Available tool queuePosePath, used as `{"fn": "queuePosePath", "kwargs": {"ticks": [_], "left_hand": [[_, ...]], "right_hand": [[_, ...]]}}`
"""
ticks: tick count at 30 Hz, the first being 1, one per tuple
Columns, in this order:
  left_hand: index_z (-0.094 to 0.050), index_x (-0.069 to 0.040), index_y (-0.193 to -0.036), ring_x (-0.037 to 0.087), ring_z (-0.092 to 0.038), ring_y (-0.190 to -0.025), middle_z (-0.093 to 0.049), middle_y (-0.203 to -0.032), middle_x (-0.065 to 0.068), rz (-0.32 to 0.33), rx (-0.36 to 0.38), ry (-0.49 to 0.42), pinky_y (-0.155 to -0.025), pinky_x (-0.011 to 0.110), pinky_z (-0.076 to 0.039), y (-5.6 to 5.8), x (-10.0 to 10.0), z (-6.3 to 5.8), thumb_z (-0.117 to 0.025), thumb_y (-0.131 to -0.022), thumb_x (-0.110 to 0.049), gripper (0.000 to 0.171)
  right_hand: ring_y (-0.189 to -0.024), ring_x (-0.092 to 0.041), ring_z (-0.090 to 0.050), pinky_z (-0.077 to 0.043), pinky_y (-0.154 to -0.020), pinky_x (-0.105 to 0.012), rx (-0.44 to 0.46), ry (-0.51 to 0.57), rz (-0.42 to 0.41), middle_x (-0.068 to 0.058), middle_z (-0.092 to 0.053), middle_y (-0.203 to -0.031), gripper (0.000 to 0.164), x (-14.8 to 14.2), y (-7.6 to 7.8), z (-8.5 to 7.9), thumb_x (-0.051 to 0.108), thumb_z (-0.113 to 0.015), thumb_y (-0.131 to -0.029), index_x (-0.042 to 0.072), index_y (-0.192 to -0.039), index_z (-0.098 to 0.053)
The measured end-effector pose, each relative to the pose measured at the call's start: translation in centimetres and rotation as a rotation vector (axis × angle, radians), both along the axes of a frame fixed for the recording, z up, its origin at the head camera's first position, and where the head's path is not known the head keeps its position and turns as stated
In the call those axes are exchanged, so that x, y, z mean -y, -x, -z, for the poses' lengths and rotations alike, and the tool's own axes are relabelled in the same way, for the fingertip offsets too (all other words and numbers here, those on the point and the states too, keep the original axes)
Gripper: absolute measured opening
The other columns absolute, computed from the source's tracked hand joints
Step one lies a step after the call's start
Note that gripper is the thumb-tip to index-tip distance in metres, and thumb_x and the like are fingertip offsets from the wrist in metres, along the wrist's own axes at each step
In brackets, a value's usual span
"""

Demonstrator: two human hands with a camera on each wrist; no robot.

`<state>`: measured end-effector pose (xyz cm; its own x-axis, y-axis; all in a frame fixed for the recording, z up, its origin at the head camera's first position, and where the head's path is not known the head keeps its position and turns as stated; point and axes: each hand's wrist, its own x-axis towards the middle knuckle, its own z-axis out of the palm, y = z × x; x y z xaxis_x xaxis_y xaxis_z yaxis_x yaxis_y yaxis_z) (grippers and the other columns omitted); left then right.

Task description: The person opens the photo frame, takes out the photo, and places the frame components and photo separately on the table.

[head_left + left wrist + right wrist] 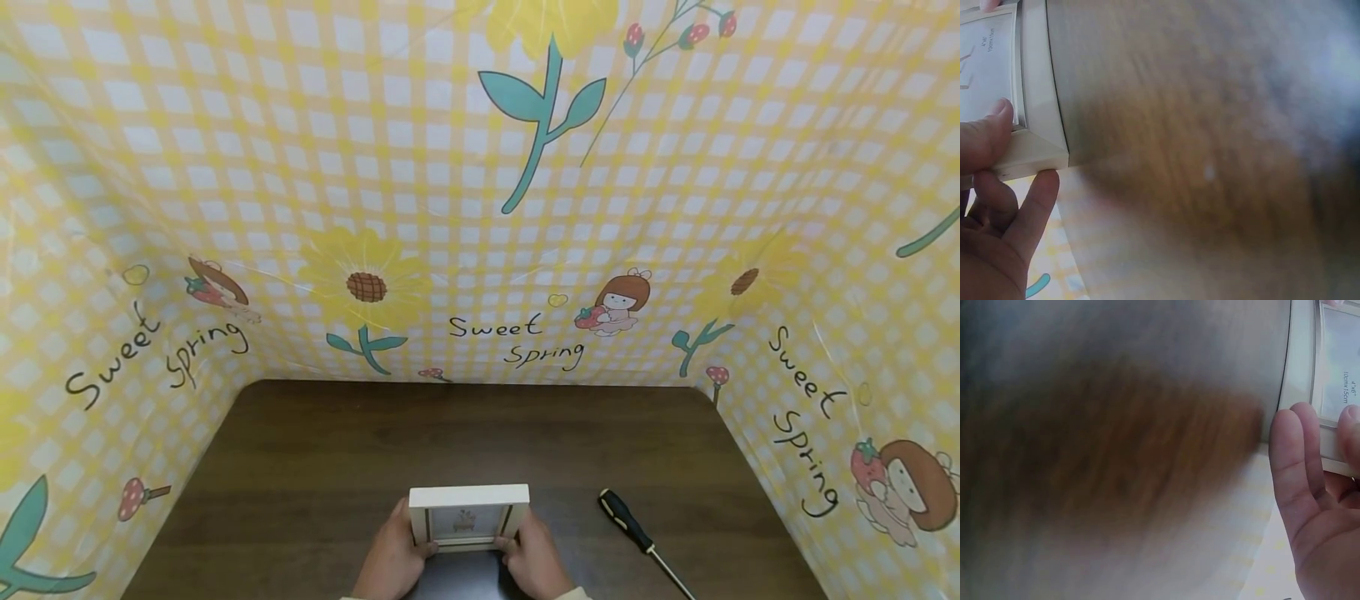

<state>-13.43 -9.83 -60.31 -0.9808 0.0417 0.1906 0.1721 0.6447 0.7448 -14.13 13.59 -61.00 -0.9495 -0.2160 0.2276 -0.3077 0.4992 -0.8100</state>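
Frame [469, 497]: cream, it is showing its front between both hands, over the near part of the desk [337, 450]; whether it is touching the desk, I cannot tell.
Left hand [396, 554]: the fingers are gripping the frame's left side, thumb on the front.
Right hand [537, 554]: the fingers are gripping the right side likewise.
Handling: it is probably feeling light and stiff, the clear pane [463, 522] smooth and perhaps breakable; the side borders are offering the safest hold.
Screwdriver [643, 543]: it is lying on the desk, right of the frame, apart.
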Motion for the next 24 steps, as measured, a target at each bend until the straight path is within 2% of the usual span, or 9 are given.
{"fn": "queuePosePath", "kwargs": {"ticks": [7,14,24], "left_hand": [[-0.059,-0.008,-0.118,0.03,-0.066,-0.099,-0.063,-0.117,0.005,-0.018,0.021,-0.013,-0.083,0.051,-0.052,0.19,0.0,0.26,-0.086,-0.071,0.0,0.054],[-0.06,-0.009,-0.111,0.025,-0.066,-0.091,-0.062,-0.107,0.002,-0.015,-0.013,0.013,-0.078,0.047,-0.053,0.58,0.01,0.47,-0.084,-0.07,0.003,0.049],[-0.059,-0.009,-0.111,0.022,-0.064,-0.086,-0.059,-0.103,-0.001,-0.044,0.017,0.001,-0.075,0.046,-0.051,0.84,-0.16,0.28,-0.081,-0.073,0.0,0.045]], "right_hand": [[-0.076,-0.008,-0.057,-0.049,-0.065,-0.028,0.01,-0.027,0.006,0.002,-0.064,-0.087,0.025,0.0,0.29,-0.01,-0.003,-0.073,-0.086,0.008,-0.1,-0.055],[-0.078,-0.006,-0.057,-0.048,-0.068,-0.027,0.065,-0.024,-0.007,0.008,-0.063,-0.087,0.024,-0.12,0.36,-0.38,-0.002,-0.074,-0.085,0.009,-0.1,-0.059],[-0.086,-0.009,-0.062,-0.051,-0.073,-0.029,0.077,-0.039,-0.012,0.003,-0.069,-0.095,0.027,-0.18,0.13,-0.43,0.001,-0.076,-0.084,0.007,-0.107,-0.063]]}}
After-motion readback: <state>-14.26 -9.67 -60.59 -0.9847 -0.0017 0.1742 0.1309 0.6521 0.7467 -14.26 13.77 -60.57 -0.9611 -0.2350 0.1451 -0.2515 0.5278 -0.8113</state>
